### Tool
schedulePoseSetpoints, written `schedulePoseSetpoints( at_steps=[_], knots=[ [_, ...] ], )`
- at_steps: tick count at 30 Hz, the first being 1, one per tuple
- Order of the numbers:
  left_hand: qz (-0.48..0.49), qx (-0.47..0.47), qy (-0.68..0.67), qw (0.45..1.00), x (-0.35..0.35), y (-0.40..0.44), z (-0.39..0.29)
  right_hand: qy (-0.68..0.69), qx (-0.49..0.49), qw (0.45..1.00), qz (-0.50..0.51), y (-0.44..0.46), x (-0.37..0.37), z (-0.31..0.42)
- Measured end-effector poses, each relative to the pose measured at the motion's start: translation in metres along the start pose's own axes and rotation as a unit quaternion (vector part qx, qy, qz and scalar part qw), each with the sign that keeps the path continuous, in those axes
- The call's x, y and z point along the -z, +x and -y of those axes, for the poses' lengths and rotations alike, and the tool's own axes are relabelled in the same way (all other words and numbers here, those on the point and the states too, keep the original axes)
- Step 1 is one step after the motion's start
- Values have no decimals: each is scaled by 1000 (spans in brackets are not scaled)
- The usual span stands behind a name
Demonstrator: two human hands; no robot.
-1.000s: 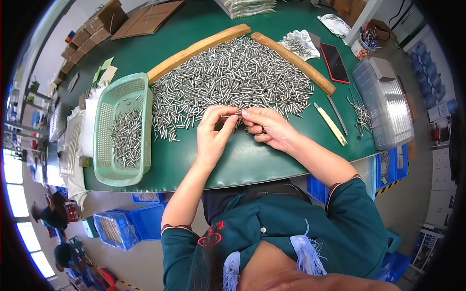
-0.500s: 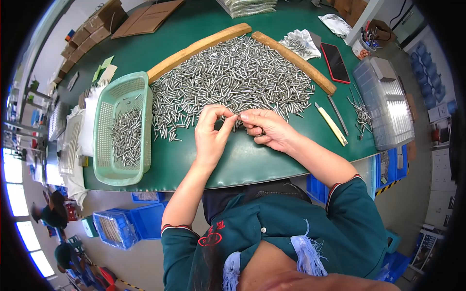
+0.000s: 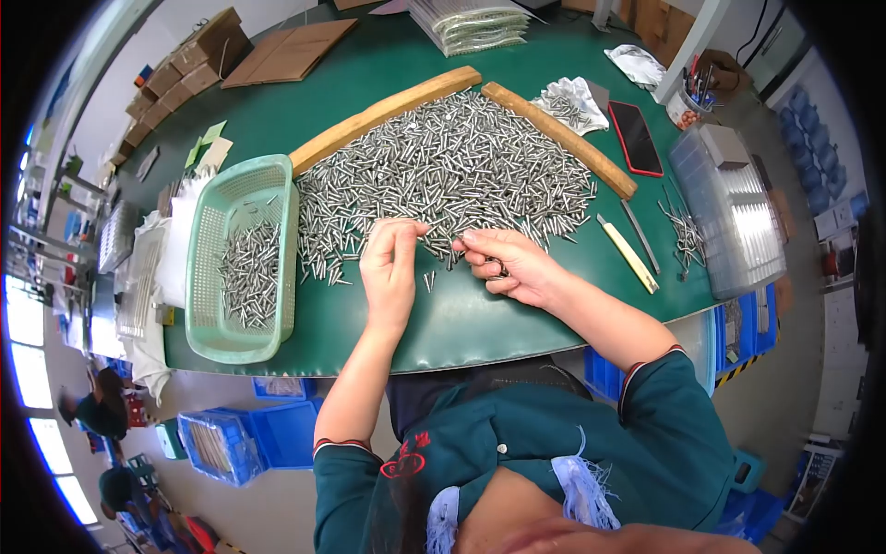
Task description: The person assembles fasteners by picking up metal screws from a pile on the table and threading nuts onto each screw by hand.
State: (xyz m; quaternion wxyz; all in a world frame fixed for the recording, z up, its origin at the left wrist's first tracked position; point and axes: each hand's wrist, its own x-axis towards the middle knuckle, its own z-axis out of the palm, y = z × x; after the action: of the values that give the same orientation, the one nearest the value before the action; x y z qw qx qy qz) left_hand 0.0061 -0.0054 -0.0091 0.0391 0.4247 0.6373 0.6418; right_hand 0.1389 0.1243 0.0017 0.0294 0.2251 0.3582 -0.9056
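Note:
A wide pile of small metal pins (image 3: 452, 157) lies on the green table, with both hands at its near edge. My left hand (image 3: 389, 272) has its thumb and fingertips drawn together over that edge; whether they hold a pin is too small to see. My right hand (image 3: 515, 266) is closed, thumb against index finger, and a small dark curved piece (image 3: 496, 269) shows among its curled fingers. What that piece is, I cannot make out. Between the hands, a couple of loose pins (image 3: 429, 281) lie just in front of the pile.
Wooden strips (image 3: 388, 117) border the pile's far sides. A green plastic basket (image 3: 288, 277) holding more pins stands at left. On the right are a cutter knife (image 3: 629, 257), a phone (image 3: 635, 138), thin metal rods (image 3: 683, 231) and a clear plastic case (image 3: 724, 208).
My hands, fingertips together before, have moved apart, the left one shifting leftward. Loose pins now show on the table between them. The whole view has shifted slightly.

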Motion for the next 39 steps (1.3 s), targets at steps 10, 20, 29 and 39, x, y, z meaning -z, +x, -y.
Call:
schedulePoseSetpoints(
  at_steps=[10, 20, 29, 39],
  knots=[
    [109, -2, 47, 993, -11, -5, -9, -12, 1, 1000, 12, 3, 2, -5],
    [104, -12, 40, 994, -11, -5, -5, -24, -4, 1000, 12, 2, 1, -5],
    [108, 29, 29, 993, -11, -4, -14, -22, -3, 1000, 21, 0, 0, -4],
    [105, -25, 69, 992, -11, -4, -10, -26, -3, 999, 20, 2, 3, -5]
  ],
)
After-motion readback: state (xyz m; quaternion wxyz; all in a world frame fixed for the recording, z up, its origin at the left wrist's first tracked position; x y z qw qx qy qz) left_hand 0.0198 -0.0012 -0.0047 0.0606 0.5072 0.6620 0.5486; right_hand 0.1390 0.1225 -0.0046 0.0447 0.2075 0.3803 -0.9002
